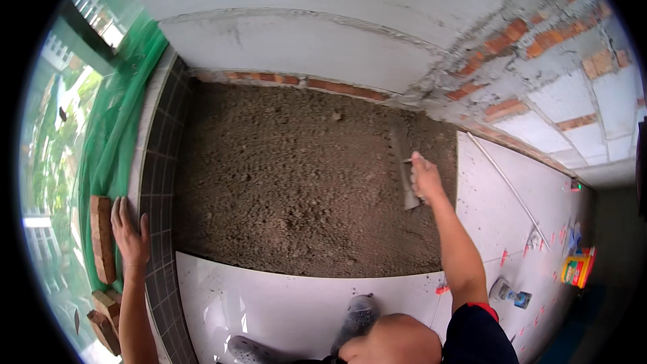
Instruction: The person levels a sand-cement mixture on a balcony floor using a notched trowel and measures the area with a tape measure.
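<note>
My right hand [424, 178] grips the handle of a long steel trowel [410, 197], whose blade lies on a bed of coarse grey-brown mortar [290, 175] toward its right side. My left hand [132, 236] rests with fingers stretched on the ledge atop a low dark-tiled side [162, 162] at the left, beside a loose brick [102, 236] and green netting [118, 114]. Large white floor tiles [256, 303] border the mortar along the near edge and the right.
A patched brick-and-block wall [559, 94] and pale wall [290, 47] enclose the back and right. On the right tiles lie a long rod [502, 178], a blue-grey tool [512, 294], small red spacers and a yellow bucket [576, 266]. More bricks [104, 323] sit bottom left.
</note>
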Action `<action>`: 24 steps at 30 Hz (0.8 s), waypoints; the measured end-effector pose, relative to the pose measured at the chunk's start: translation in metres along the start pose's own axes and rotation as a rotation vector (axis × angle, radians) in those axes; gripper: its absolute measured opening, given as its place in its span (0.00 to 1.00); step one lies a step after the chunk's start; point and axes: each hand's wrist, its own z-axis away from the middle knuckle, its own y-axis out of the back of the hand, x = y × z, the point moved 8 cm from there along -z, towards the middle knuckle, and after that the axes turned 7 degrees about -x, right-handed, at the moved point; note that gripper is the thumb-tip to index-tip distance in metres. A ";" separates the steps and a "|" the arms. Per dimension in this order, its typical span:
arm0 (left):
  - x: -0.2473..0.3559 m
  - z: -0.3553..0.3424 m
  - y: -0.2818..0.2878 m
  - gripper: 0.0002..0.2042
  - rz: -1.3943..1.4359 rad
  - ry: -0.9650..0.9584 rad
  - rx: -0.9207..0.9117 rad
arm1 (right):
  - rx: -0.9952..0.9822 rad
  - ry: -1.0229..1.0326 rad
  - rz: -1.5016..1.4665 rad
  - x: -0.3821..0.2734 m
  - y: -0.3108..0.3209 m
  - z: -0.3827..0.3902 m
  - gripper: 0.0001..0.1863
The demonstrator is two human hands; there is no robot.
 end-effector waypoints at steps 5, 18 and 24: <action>0.005 -0.001 0.000 0.29 0.022 0.033 -0.006 | -0.310 0.059 0.064 -0.032 -0.130 0.007 0.25; -0.001 0.001 0.008 0.31 0.020 0.083 -0.021 | -0.313 0.893 1.489 -0.195 -0.343 0.027 0.15; -0.007 0.004 0.013 0.31 0.042 0.096 -0.019 | -0.178 0.812 1.653 -0.186 -0.313 -0.019 0.10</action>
